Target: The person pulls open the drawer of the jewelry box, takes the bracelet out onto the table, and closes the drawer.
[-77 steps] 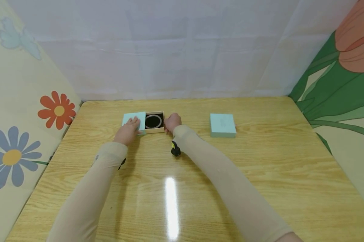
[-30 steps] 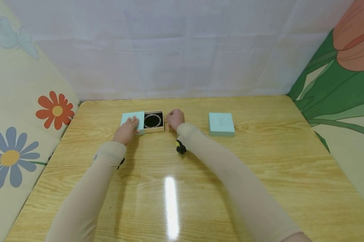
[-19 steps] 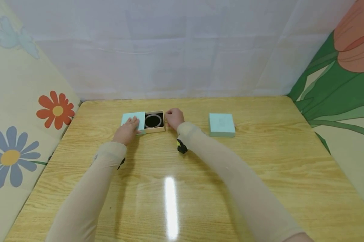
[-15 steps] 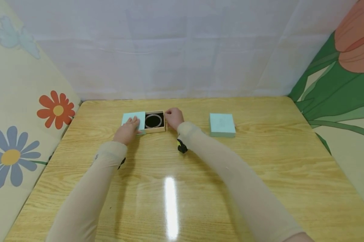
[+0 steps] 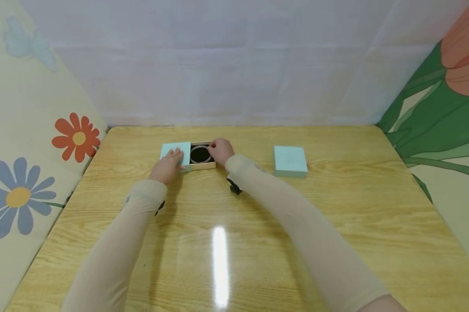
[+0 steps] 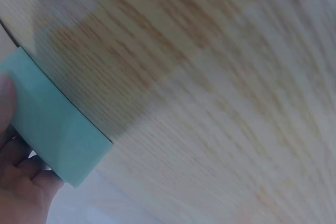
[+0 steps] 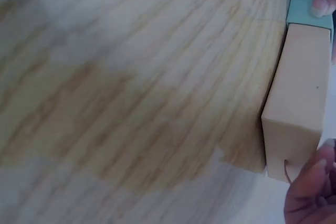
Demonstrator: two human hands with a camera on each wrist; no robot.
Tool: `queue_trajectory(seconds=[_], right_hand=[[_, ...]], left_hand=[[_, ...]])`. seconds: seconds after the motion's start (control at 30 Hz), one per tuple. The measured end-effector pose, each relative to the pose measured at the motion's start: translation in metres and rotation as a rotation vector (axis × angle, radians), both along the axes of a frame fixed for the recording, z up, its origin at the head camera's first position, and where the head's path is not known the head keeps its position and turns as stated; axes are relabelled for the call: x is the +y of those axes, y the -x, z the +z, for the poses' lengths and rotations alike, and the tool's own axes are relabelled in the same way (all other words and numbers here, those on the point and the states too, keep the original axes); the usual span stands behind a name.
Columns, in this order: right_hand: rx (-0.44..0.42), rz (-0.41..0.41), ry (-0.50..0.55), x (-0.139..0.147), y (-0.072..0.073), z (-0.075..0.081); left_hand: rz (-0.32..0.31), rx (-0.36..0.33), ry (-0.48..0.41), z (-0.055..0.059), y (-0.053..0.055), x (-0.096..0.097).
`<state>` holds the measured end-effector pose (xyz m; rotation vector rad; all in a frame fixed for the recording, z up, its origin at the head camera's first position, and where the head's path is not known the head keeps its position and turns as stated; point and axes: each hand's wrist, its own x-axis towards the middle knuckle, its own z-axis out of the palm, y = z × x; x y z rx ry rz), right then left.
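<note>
A pale turquoise slide-out gift box (image 5: 176,150) lies at the back left of the table, its beige inner tray (image 5: 203,166) drawn out to the right. On the black lining sits a greyish bangle (image 5: 195,161). My left hand (image 5: 167,167) holds the turquoise sleeve, fingers spread over the top and thumb (image 6: 5,98) against its front side. At the tray's right end, my right hand (image 5: 221,151) has bent fingers reaching over the rim beside the bangle; I cannot tell whether they grip it. A thin pull cord (image 7: 286,172) hangs at the tray's end.
A second turquoise box (image 5: 290,161), closed, stands to the right of my right hand. The wood-grain table (image 5: 187,255) ends at a white cloth (image 5: 238,78) behind. Walls painted with flowers flank it left and right.
From just right of the tray, my right hand has moved left until its fingertips are over the tray's rim by the bangle. My left hand stays on the sleeve. The view has shifted slightly.
</note>
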<state>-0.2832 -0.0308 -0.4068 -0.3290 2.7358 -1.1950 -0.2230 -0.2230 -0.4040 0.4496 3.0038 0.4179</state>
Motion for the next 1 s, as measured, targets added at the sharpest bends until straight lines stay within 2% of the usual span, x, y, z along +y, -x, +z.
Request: queue_trajectory(seconds=[0.37, 0.63, 1.0], right_hand=[[0.000, 0.046, -0.136, -0.014, 0.005, 0.006], [0.062, 0.135, -0.416, -0.024, 0.008, 0.009], [0.075, 0.155, -0.568, -0.031, 0.014, 0.004]], left_hand=[[0.024, -0.048, -0.011, 0.004, 0.000, 0.001], [0.029, -0.040, -0.008, 0.000, 0.003, -0.001], [0.044, -0.064, -0.028, 0.002, 0.002, 0.002]])
